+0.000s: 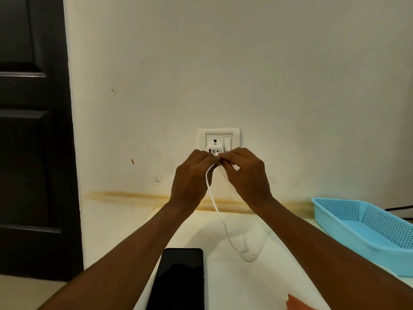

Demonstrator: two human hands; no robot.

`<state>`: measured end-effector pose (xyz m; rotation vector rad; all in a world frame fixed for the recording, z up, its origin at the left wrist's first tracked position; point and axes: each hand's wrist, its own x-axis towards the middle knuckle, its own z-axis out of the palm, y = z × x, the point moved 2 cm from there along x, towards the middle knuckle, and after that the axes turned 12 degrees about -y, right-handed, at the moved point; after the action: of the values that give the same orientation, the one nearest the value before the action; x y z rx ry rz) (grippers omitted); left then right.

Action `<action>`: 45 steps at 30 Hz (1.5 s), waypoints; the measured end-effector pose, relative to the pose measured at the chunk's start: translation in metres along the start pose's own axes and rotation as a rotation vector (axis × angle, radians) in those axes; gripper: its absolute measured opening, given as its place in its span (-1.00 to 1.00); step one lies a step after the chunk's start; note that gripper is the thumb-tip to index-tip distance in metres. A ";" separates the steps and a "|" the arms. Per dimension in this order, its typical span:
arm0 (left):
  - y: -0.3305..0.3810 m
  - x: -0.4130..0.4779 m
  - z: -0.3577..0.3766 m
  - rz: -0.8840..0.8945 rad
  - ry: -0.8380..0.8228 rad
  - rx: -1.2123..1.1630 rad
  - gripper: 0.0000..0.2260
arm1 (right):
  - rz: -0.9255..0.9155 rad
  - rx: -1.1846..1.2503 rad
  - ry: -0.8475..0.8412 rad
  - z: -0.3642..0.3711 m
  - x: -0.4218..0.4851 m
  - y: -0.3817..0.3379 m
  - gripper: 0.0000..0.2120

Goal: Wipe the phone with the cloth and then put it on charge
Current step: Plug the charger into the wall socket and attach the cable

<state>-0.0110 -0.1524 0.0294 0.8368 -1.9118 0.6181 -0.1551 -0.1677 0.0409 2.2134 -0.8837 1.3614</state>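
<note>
Cream wall fills most of the view, with a white desk running along the bottom of the frame. On that desk, at lower centre, the phone lies flat with its dark screen up, its lower end cut off by the bottom edge; it sits between the two forearms and neither hand touches it. To its right, at the bottom edge, a corner of the orange cloth shows on the desk, apart from the phone.

Above the phone, at mid-frame, both hands meet in front of a white charger plugged into the wall socket. The left hand has its fingers curled over the white cable close to its plug end, and the right hand pinches that end between thumb and fingertips, so each grip is narrow and holding the cable just below the charger's ports. Whether the plug is seated I cannot tell. From the hands the cable hangs down to the desk, loops right of the phone, and passes behind the right forearm.

At the right edge a light blue perforated basket stands on the desk, with a black cord behind it. A yellowish stain runs along the wall's foot. A dark panelled door fills the left side.
</note>
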 end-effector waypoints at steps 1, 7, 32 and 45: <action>0.000 0.000 0.001 -0.009 0.005 0.003 -0.86 | 0.001 0.003 0.001 0.001 0.001 0.000 -0.85; 0.001 0.000 0.004 -0.033 0.036 0.019 -0.85 | -0.015 0.009 0.003 0.003 0.003 0.002 -0.83; 0.008 0.005 -0.005 -0.011 0.033 -0.011 -0.81 | -0.016 0.079 -0.029 0.003 0.013 0.008 -0.84; 0.011 0.000 -0.003 -0.079 0.143 -0.156 -0.89 | -0.115 -0.057 0.032 0.004 0.004 0.003 -0.86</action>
<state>-0.0176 -0.1435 0.0302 0.7445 -1.7638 0.4626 -0.1535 -0.1740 0.0429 2.1578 -0.7623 1.2987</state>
